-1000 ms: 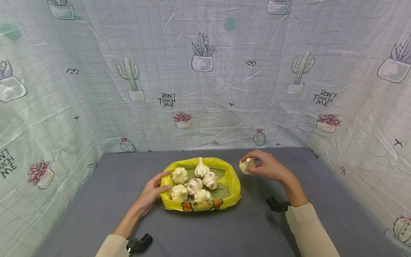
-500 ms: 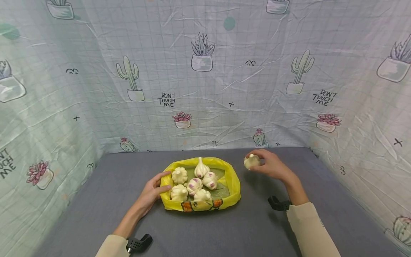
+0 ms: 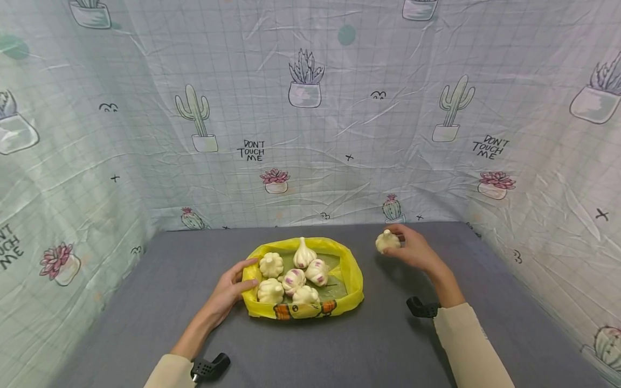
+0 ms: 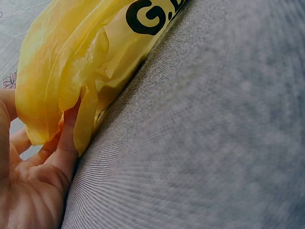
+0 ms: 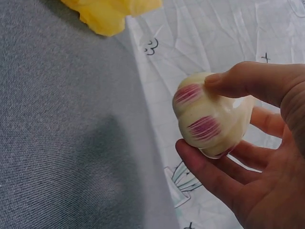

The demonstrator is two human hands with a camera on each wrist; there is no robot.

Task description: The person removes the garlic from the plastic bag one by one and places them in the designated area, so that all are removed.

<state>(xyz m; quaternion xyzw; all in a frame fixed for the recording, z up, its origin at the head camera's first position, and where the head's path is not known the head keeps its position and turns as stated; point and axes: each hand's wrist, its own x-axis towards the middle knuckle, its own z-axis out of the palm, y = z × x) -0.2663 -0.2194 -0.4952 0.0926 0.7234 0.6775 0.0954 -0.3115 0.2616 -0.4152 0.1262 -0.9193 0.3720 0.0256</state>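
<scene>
Six garlic bulbs [image 3: 317,272] lie inside the yellow bag [image 3: 356,277], and we see a seventh, the held bulb [image 3: 387,243], beyond its right end, between the thumb and fingers of the right hand [image 3: 418,251]. We note the governing relation: the held bulb stands apart from the bag, to its right and about level with its far rim, stem upward; from its shadow, we judge it raised off the grey table [image 3: 339,350]. The bag's long axis runs left to right. We find the left hand [image 3: 227,290] gripping the rim at the left end, farther from the held bulb.
</scene>
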